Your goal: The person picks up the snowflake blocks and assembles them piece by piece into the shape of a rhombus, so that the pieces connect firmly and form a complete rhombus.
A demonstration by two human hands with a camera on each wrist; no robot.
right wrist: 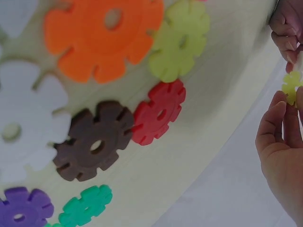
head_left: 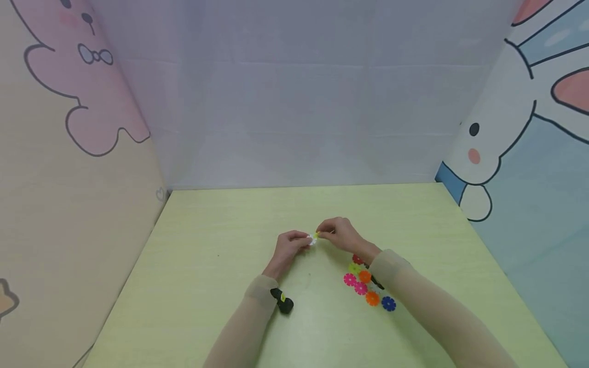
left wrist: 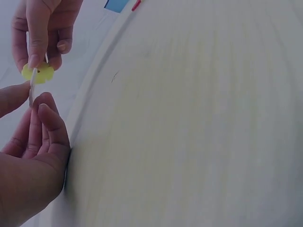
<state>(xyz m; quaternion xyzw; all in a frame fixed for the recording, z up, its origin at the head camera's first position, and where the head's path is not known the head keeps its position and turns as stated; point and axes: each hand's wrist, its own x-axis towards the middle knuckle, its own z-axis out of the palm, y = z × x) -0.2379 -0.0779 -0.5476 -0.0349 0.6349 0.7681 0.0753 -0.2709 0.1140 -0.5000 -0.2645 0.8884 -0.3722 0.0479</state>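
Over the middle of the table, the two hands meet at a pair of small notched plastic building discs. The left hand (head_left: 289, 246) pinches a white disc (left wrist: 31, 92) between thumb and fingers; it shows edge-on in the left wrist view. From the other side the right hand (head_left: 341, 235) grips a yellow disc (left wrist: 44, 73). The two discs cross at their rims, roughly at right angles. In the right wrist view the yellow disc (right wrist: 290, 88) stands at the right hand's fingertips, with the white one partly hidden behind it.
Loose notched discs lie near the right forearm, among them an orange disc (head_left: 372, 298), a blue disc (head_left: 388, 304), a pink disc (head_left: 349, 279) and a brown disc (right wrist: 94, 140). A black strapped device (head_left: 284, 302) sits at the left wrist. A pale back wall (head_left: 299, 122) borders the table (head_left: 193, 286).
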